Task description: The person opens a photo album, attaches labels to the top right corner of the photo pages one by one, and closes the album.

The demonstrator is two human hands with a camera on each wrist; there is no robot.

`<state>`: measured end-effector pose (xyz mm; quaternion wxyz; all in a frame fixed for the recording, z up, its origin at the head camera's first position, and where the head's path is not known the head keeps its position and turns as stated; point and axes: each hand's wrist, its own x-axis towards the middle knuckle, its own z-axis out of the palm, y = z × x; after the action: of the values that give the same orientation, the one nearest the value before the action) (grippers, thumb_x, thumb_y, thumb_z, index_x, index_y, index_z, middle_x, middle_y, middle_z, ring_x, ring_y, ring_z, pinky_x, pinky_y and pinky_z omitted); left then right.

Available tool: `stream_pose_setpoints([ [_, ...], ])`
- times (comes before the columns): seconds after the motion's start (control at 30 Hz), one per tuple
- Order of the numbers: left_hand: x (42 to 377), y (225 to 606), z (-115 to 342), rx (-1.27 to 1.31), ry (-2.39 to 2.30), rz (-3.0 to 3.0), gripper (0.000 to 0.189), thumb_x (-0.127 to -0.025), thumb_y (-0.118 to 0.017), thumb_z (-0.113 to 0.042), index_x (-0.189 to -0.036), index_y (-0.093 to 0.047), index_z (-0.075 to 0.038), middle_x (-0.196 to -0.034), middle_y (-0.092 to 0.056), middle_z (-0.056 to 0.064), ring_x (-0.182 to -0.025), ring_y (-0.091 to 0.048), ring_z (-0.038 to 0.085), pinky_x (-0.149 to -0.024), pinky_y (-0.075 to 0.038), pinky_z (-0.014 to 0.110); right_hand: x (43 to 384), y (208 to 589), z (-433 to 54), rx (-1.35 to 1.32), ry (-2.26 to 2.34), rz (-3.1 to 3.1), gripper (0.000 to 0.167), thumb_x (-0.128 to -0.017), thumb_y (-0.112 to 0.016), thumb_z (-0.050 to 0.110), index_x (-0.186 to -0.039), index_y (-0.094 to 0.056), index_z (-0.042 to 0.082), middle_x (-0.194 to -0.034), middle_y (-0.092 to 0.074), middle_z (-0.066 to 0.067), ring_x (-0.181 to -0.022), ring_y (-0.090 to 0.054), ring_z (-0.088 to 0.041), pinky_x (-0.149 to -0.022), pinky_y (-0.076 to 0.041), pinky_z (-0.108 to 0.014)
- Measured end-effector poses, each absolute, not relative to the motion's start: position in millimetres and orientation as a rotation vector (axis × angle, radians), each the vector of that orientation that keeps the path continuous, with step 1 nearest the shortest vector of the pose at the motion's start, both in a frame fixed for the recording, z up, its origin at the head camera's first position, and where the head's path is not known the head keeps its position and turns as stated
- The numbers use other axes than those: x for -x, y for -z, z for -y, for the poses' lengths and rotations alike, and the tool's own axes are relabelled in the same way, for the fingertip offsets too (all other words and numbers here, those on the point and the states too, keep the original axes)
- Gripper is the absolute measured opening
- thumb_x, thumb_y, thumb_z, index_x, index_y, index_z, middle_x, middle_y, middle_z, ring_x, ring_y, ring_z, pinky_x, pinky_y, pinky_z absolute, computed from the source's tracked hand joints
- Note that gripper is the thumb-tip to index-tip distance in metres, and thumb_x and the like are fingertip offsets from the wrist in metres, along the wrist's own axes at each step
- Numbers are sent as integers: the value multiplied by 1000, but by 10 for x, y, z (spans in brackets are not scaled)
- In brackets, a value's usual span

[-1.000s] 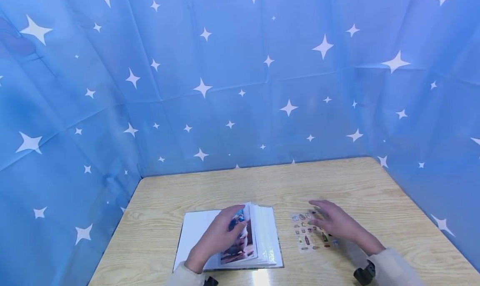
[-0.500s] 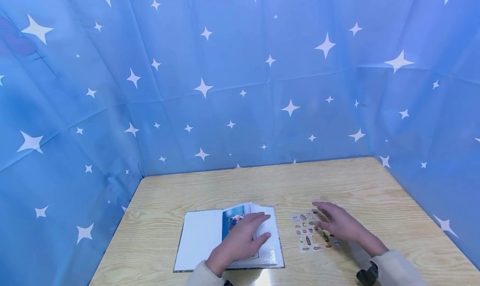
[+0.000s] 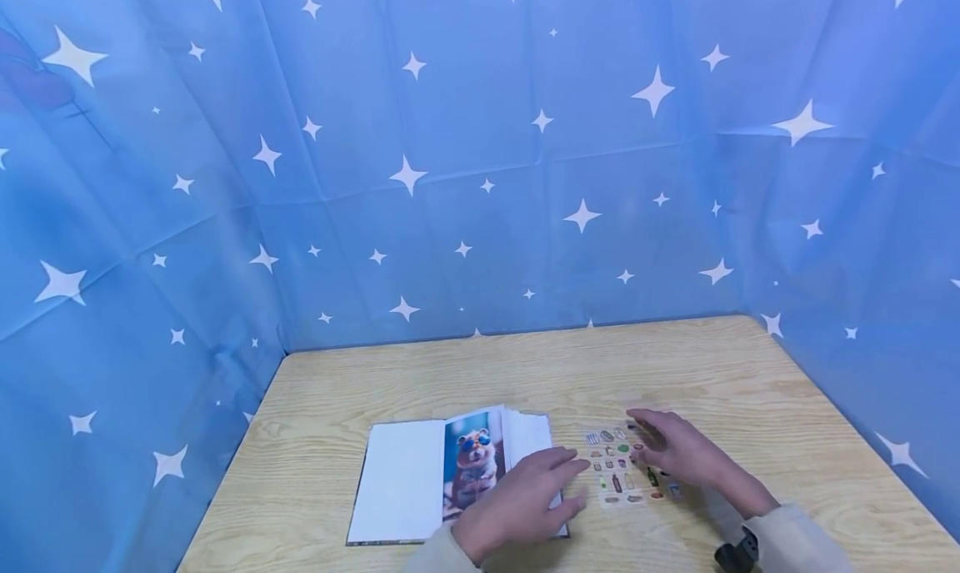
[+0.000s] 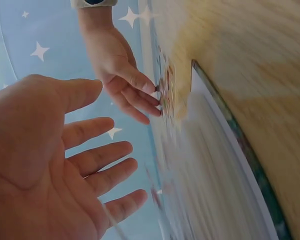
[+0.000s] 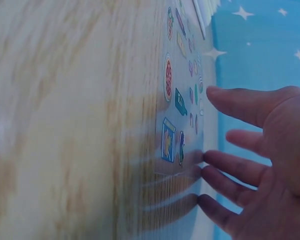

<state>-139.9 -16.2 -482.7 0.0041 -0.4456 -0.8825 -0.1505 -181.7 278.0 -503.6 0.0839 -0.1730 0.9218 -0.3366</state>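
Observation:
An open photo album (image 3: 396, 485) lies on the table, with a blank white page on its left. On the facing leaf is a picture of a small furry animal in sunglasses (image 3: 472, 463). My left hand (image 3: 525, 498) hovers over the album's right side, fingers spread and nothing in them; in the left wrist view its palm (image 4: 35, 155) is bare. To the right lies a clear sticker sheet (image 3: 611, 477) with small food and bottle pictures. My right hand (image 3: 688, 452) is over its right part, fingers loosely bent. Whether its fingertips touch the sheet, I cannot tell.
The wooden table (image 3: 450, 373) stretches behind and to both sides of the album. A blue cloth with white stars (image 3: 480, 181) hangs behind it and along both sides. A dark strapped device (image 3: 737, 552) sits at the right wrist.
My left hand has moved right across the album, away from the animal picture, which now shows almost whole. My right hand has shifted only slightly right over the sticker sheet.

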Motion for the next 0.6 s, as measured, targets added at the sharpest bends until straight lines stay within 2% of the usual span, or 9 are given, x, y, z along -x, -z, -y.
stream_pose_setpoints([
  [0.27,1356,4863,-39,1462,301,2848,52,-104,-45,-42,-150,-43,-19,-152,-45,5,-141,-42,20,-114,-37,35,1817,5036,-2787,504,986,-2752,67,-88,-76,23,-140,-47,-7,-136,-56,-27,-125,-53,-45,-100,-46,-56],
  [0.43,1305,4910,-150,1489,209,2955,54,-104,-39,-50,-154,-35,-31,-158,-36,-6,-146,-29,11,-117,-32,38,1815,5047,-2794,494,958,-2768,67,-86,-77,22,-139,-49,-7,-132,-59,-25,-123,-55,-45,-100,-45,-58],
  [0.6,1261,4932,-226,1503,118,3016,54,-103,-38,-53,-154,-32,-36,-159,-31,-12,-148,-25,9,-117,-32,39,1814,5060,-2789,495,904,-2807,66,-84,-78,21,-138,-51,-6,-132,-60,-24,-123,-53,-46,-100,-44,-60],
])
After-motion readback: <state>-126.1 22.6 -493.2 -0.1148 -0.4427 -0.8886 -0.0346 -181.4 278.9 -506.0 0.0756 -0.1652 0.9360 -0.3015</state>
